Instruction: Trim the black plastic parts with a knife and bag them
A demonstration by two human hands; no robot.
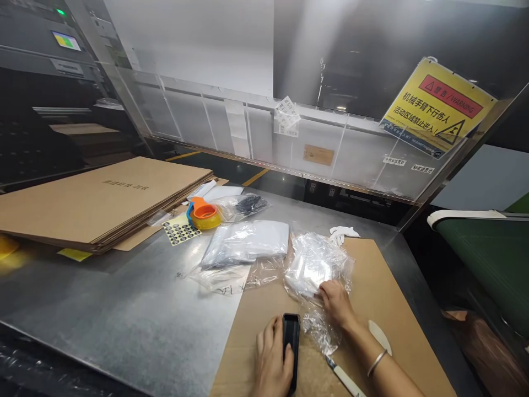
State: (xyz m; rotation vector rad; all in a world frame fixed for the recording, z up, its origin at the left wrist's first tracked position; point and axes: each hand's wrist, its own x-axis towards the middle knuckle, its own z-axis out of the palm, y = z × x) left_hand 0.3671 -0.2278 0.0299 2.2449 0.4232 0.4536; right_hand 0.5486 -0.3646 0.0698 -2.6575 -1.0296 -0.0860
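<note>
Left hand [270, 353] clasps a black case [291, 331], right hand [336, 302] pinches clear plastic [308, 264], bare tabletop [144, 320] flanking the left cardboard edge [236, 331].

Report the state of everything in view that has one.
Black case: in left hand
Clear bag: crumpled, right hand on it
Knife: blade exposed
Cardboard: stacked flat
Tape dispenser: loaded
Sticker sheet: lying flat
Screen: lit
Green light: on
Warning sign: tilted
Bracelet: worn
</note>
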